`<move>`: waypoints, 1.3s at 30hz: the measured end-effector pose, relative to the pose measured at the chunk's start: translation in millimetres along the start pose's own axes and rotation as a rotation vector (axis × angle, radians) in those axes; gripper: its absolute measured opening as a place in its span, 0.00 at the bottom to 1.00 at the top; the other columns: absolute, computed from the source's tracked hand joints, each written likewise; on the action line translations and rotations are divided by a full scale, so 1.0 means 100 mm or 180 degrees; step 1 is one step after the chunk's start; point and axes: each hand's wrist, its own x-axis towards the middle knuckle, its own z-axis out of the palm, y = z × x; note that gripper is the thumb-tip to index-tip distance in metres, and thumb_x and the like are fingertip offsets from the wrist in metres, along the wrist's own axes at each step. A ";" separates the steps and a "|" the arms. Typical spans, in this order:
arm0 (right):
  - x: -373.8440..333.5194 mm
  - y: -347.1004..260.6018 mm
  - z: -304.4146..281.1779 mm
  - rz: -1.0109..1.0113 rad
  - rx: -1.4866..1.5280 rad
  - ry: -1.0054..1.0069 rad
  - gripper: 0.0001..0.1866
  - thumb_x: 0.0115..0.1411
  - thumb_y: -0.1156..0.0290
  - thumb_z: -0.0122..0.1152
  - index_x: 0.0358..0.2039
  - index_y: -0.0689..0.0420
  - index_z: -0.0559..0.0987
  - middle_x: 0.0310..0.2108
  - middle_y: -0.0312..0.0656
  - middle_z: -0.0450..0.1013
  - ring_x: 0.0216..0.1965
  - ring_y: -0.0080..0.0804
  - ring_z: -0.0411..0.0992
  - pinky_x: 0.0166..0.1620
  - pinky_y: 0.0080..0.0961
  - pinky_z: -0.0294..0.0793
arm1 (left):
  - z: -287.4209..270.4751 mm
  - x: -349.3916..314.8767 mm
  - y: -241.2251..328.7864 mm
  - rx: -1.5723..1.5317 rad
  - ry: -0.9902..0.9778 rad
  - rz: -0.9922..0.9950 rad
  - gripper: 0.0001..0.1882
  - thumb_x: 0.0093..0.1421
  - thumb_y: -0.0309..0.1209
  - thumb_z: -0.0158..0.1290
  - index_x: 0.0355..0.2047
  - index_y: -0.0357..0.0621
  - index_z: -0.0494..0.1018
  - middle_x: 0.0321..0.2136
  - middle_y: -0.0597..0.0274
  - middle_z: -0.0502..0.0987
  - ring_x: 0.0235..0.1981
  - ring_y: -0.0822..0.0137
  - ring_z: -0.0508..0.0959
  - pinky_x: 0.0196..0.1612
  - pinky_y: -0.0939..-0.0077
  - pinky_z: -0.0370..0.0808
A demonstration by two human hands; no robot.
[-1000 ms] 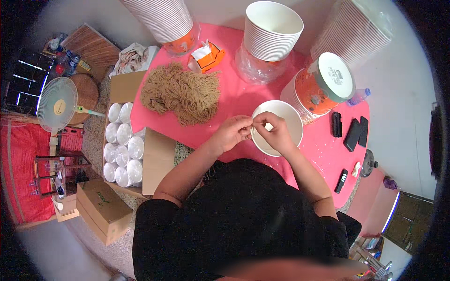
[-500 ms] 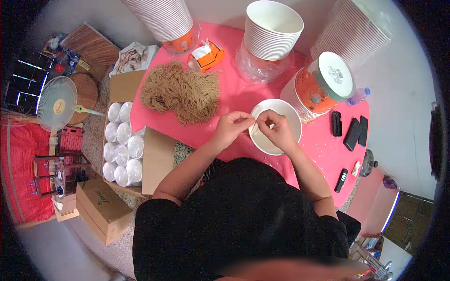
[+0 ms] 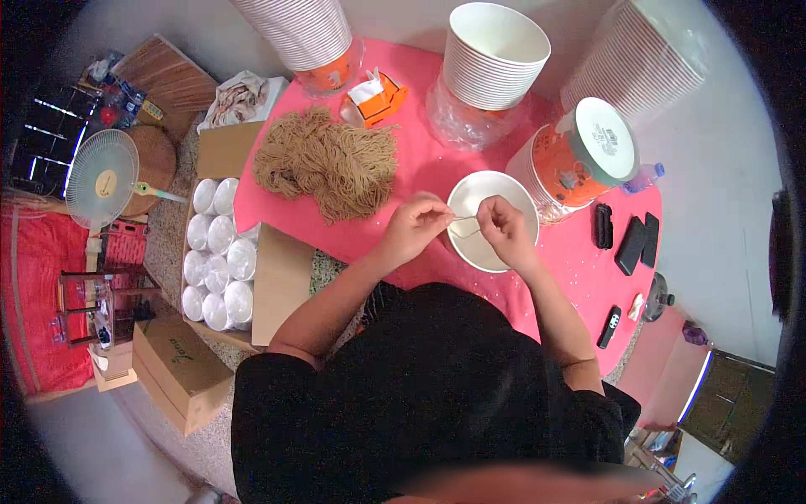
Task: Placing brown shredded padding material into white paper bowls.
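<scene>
My left hand [image 3: 416, 227] and my right hand [image 3: 505, 230] meet over an open white paper bucket [image 3: 489, 186]. Each pinches with thumb and fingertips. A thin pale strand [image 3: 465, 218] runs between the two pinches, and a loose length of it hangs below my right fingers. Its exact kind is too small to make out. Left of the bucket, apart from my hands, lies a heaped bundle of tan strings [image 3: 327, 164] on the pink-covered table [image 3: 420, 172].
Stacks of white paper buckets [image 3: 495, 67] stand along the far side, some in clear plastic. An orange tissue pack [image 3: 378, 99] lies behind the strings. Black devices [image 3: 630, 246] sit at the right. At left, an open carton [image 3: 283, 286] holds clear-wrapped white cups [image 3: 221, 235]; a fan [image 3: 103, 181] stands beyond.
My hands have drawn apart slightly, my right hand moving right, and more of the strand shows stretched between them. The whole view has shifted a little.
</scene>
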 end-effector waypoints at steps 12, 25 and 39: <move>0.00 -0.40 -0.10 -0.0394 -0.1437 -0.0502 0.05 0.55 0.74 0.57 0.30 0.61 0.72 0.20 0.38 0.69 0.20 0.28 0.68 0.24 0.24 0.65 | 0.08 0.09 0.31 0.1005 -0.0042 0.0827 0.05 0.47 0.21 0.56 0.25 0.37 0.72 0.25 0.60 0.73 0.28 0.66 0.74 0.31 0.74 0.70; 0.19 -0.98 -0.06 -0.2737 -0.2859 -0.0103 0.11 0.40 0.78 0.60 0.28 0.60 0.73 0.18 0.39 0.64 0.20 0.36 0.67 0.24 0.31 0.64 | 0.12 -0.02 -0.03 0.0136 0.0631 -0.0022 0.05 0.46 0.18 0.53 0.21 0.36 0.66 0.21 0.63 0.69 0.26 0.71 0.71 0.30 0.79 0.67; 0.27 -1.13 -0.13 -0.2287 -0.2418 0.0635 0.07 0.44 0.77 0.60 0.25 0.57 0.73 0.18 0.41 0.69 0.20 0.38 0.69 0.23 0.31 0.66 | -0.02 -0.11 -0.25 0.0210 0.0375 -0.0624 0.06 0.55 0.27 0.54 0.28 0.37 0.71 0.26 0.67 0.71 0.29 0.76 0.69 0.31 0.82 0.68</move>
